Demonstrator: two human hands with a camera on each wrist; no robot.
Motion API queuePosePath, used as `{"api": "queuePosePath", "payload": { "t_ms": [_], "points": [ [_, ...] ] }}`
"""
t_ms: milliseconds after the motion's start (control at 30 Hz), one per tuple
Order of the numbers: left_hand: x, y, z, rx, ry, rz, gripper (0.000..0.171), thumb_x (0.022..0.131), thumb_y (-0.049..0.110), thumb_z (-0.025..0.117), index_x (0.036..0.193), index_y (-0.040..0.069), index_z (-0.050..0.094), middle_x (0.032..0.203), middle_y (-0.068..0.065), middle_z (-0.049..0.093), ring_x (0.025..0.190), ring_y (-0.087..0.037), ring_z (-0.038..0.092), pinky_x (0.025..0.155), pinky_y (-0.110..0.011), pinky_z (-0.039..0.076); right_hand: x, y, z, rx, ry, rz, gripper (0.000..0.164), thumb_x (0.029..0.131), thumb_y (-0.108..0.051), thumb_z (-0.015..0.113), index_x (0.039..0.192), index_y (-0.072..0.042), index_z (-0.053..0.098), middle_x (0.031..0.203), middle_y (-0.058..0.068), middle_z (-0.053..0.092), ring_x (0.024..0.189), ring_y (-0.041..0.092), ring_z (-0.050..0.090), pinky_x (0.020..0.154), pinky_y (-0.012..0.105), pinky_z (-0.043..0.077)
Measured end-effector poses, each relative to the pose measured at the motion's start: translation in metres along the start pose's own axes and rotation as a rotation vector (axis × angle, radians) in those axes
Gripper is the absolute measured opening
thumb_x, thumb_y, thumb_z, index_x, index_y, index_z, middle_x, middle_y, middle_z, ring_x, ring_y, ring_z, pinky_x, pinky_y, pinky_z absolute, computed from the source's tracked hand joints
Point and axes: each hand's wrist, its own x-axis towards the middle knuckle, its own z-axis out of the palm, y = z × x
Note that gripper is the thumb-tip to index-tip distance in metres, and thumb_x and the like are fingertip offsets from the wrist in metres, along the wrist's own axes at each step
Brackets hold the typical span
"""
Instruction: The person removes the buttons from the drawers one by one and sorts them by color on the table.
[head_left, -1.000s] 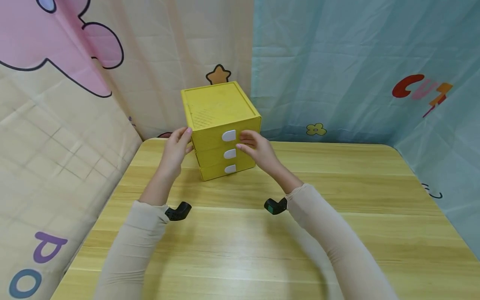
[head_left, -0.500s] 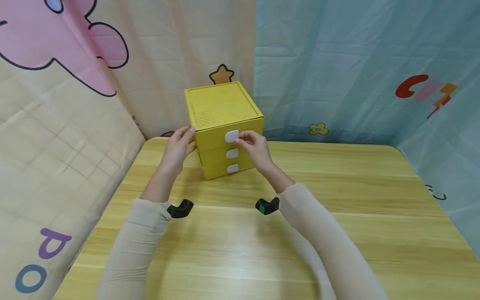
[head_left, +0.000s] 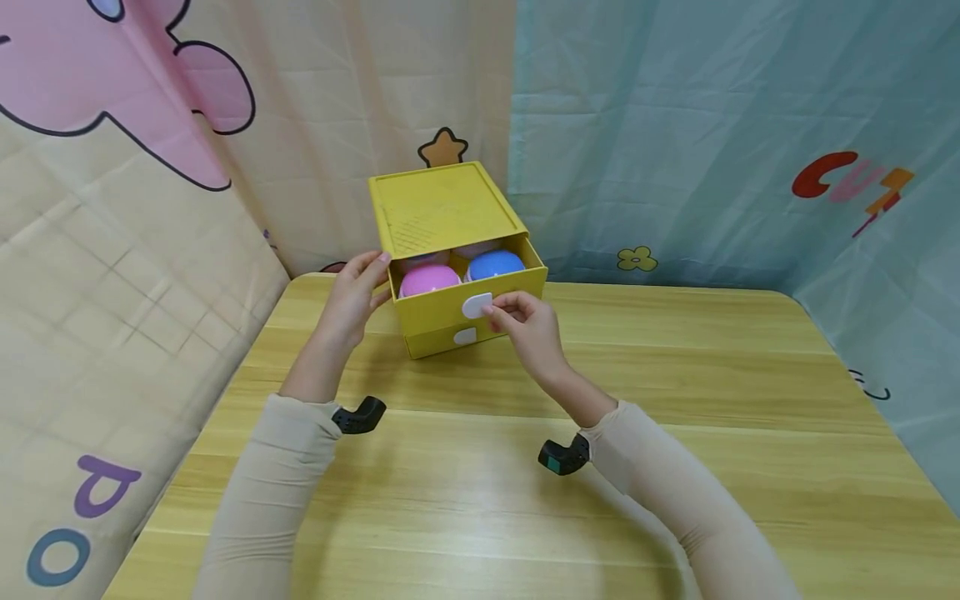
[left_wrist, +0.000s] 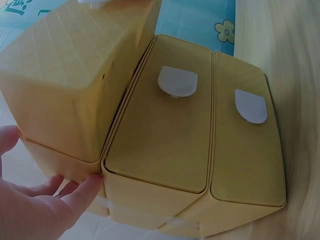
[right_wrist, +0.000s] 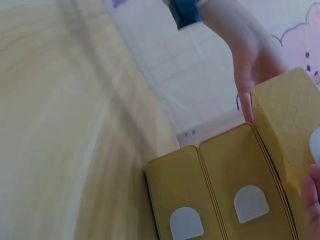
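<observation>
A yellow three-drawer box [head_left: 450, 208] stands at the back of the table, its top drawer [head_left: 431, 315] pulled out toward me. Inside that drawer show a round pink object [head_left: 429, 280] and a round blue one [head_left: 495, 265], with paler items behind them, partly under the box top. My right hand [head_left: 536, 333] pinches the drawer's white handle [head_left: 476, 306] between thumb and fingers. Against the box's left side rests my left hand [head_left: 348, 296], thumb at the upper front corner. In the left wrist view the middle drawer [left_wrist: 157, 120] and bottom drawer [left_wrist: 247, 140] are closed.
The wooden table [head_left: 465, 500] extends in front of the box and to its right. A printed curtain [head_left: 645, 125] hangs close behind the box, and another panel [head_left: 135, 292] borders the table on the left. Black wrist cameras [head_left: 360, 415] jut inward from both sleeves.
My right hand has taken the top handle and drawn the top drawer out toward me, uncovering the pink and blue objects. The left hand stays at the box's side.
</observation>
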Motion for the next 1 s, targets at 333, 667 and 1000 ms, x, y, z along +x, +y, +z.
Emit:
{"api": "queuePosePath", "payload": {
  "t_ms": [333,667,1000],
  "points": [
    [0.003,-0.001,0.001,-0.021,0.003,-0.011,0.063,0.093,0.031,0.048,0.138,-0.003,0.022,0.137,-0.015,0.027,0.12,-0.028,0.031,0.099,-0.038,0.032,-0.037,-0.012,-0.012,0.006,0.003,-0.028,0.011,0.081,0.001,0.065,0.085,0.011,0.061,0.078,0.028,0.059,0.061,0.016,0.058,0.065,0.025,0.052],
    [0.004,-0.003,0.0,-0.035,0.005,-0.006,0.061,0.093,0.03,0.049,0.138,-0.003,0.023,0.137,-0.016,0.028,0.119,-0.028,0.032,0.099,-0.038,0.032,-0.062,0.009,-0.027,0.029,-0.016,-0.036,0.013,0.079,-0.006,0.068,0.085,0.005,0.064,0.077,0.017,0.063,0.064,0.021,0.061,0.065,0.031,0.053],
    [0.005,-0.005,0.0,-0.054,0.004,-0.004,0.059,0.093,0.029,0.049,0.137,-0.003,0.025,0.134,-0.015,0.03,0.117,-0.026,0.035,0.099,-0.037,0.033,-0.08,0.009,-0.036,0.048,-0.044,-0.028,0.011,0.079,0.0,0.067,0.084,0.008,0.062,0.077,0.019,0.062,0.065,0.022,0.062,0.066,0.032,0.053]
  ]
}}
